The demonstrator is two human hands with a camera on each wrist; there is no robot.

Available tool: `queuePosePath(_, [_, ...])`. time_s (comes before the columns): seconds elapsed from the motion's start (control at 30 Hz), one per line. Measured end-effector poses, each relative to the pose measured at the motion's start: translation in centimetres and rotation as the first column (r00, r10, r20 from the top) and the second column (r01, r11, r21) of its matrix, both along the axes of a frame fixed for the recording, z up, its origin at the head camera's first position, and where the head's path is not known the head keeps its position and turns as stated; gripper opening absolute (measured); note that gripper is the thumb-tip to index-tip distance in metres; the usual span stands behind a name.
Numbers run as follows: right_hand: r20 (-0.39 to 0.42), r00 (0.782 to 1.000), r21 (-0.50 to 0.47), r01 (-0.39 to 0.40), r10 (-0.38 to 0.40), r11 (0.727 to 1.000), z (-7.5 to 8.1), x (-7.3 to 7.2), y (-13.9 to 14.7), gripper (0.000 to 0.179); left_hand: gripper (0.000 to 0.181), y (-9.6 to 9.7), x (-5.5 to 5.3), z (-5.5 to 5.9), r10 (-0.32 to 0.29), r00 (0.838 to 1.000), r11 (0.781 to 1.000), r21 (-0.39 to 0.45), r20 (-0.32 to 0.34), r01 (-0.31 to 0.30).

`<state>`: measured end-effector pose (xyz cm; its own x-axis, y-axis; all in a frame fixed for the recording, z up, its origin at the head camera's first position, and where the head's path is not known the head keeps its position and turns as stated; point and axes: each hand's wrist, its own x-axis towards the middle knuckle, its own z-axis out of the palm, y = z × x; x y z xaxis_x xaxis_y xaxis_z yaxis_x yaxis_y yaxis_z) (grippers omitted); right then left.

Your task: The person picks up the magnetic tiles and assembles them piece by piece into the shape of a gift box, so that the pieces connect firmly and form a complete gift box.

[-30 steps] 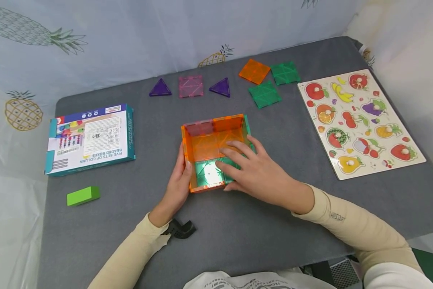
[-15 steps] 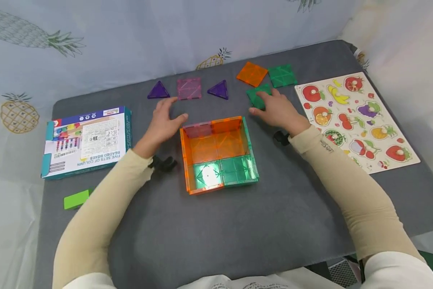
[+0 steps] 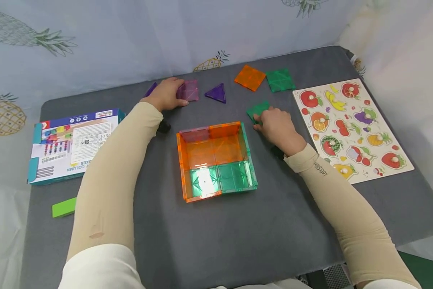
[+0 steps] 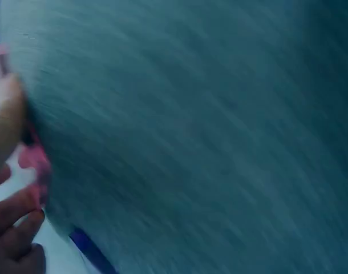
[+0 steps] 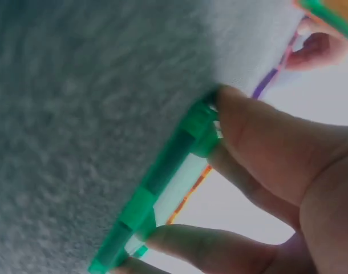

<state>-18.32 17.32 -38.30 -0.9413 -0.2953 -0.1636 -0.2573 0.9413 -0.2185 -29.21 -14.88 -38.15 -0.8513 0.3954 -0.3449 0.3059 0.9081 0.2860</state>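
Observation:
At the back of the table my left hand (image 3: 168, 93) holds a pink translucent square magnetic tile (image 3: 191, 90), its left part covered by the fingers. The left wrist view has thumb and fingertips at the edges of that pink tile (image 4: 40, 168). My right hand (image 3: 277, 125) grips a green square tile (image 3: 257, 110) by its edges. Close up in the right wrist view, the thumb and fingers pinch this green tile (image 5: 162, 171). Between and in front of both hands stands a low open box of orange, green and pink tiles (image 3: 218, 150).
Purple triangle tiles (image 3: 216, 93) lie near the pink one, one partly behind the left hand. An orange tile (image 3: 250, 78) and another green tile (image 3: 280, 80) lie at the back. A fruit puzzle board (image 3: 353, 128) is right; a cardboard box (image 3: 75, 144) and green block (image 3: 64, 207) are left.
Both hands have left the tile box and reached to the back. My left hand has taken hold of the pink tile, my right hand the nearer green tile, now shifted slightly forward.

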Motion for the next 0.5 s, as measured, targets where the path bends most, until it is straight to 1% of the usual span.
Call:
queuePosePath(0.1, [-0.023,0.999,-0.019,-0.027,0.027,0.999,0.1,0.5,0.1,0.030,0.071,-0.2,0.4,-0.1,-0.013,0.999,0.999,-0.030,-0.032,0.012])
queuePosePath(0.17, [-0.036,0.998,-0.025,-0.045,0.044,0.999,0.1,0.6,0.2,0.029,0.068,-0.4,1.0,0.2,-0.012,0.998,1.000,-0.009,-0.062,0.011])
queuePosePath(0.23, [-0.045,0.997,-0.017,-0.057,0.056,0.998,0.0,0.7,0.4,0.029,0.068,-0.5,1.8,0.9,-0.008,0.996,0.999,0.039,-0.088,0.011])
queuePosePath(0.3, [-0.054,0.996,-0.005,-0.070,0.070,0.998,-0.1,0.8,0.7,0.030,0.069,-0.4,2.8,2.2,-0.022,0.994,0.997,0.074,-0.106,0.030])
queuePosePath(0.37, [-0.063,0.995,0.002,-0.082,0.082,0.997,-0.2,0.9,0.9,0.033,0.070,-0.3,4.4,3.9,-0.056,0.989,0.994,0.090,-0.134,0.068])
queuePosePath(0.4, [-0.070,0.993,0.003,-0.091,0.091,0.996,-0.3,0.9,0.9,0.034,0.072,-0.2,5.4,4.7,-0.076,0.986,0.993,0.084,-0.148,0.089])
queuePosePath(0.47, [-0.084,0.991,-0.005,-0.102,0.102,0.995,-0.4,0.9,0.8,0.034,0.073,-0.1,7.9,6.3,-0.116,0.977,0.989,0.071,-0.178,0.130])
queuePosePath(0.5, [-0.088,0.991,-0.007,-0.104,0.103,0.995,-0.5,0.9,0.8,0.034,0.073,-0.1,9.3,6.8,-0.132,0.971,0.986,0.071,-0.197,0.149])
